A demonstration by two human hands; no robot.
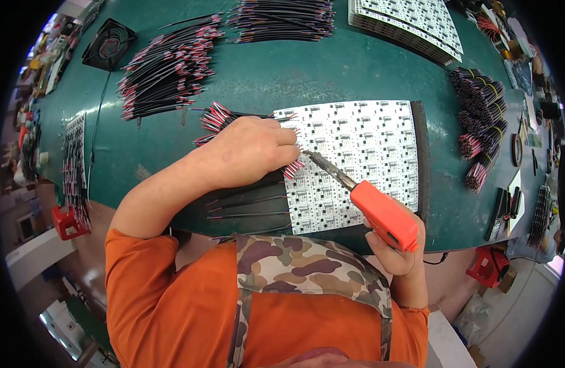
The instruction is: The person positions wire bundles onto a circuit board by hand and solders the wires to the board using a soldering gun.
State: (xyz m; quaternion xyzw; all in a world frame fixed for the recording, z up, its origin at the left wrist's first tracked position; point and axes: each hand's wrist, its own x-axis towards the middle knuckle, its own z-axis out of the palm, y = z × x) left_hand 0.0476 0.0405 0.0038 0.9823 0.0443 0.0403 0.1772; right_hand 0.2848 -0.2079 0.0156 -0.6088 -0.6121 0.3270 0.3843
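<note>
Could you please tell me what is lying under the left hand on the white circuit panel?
Red-and-black wires fan out from under the left hand onto the white circuit panel. Their middle lengths are covered by the hand.

Left hand (253, 150) pins red-black wires (216, 116) on white circuit panel (362, 153); right hand (396, 251) grips orange soldering iron (383, 214), tip at the fingers (288, 147).

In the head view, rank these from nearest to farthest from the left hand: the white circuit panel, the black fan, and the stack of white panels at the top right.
From the left hand:
1. White circuit panel, directly under its fingertips, to the right.
2. Black fan, far upper left on the table.
3. Stack of white panels, upper right, at the table's far edge.
</note>
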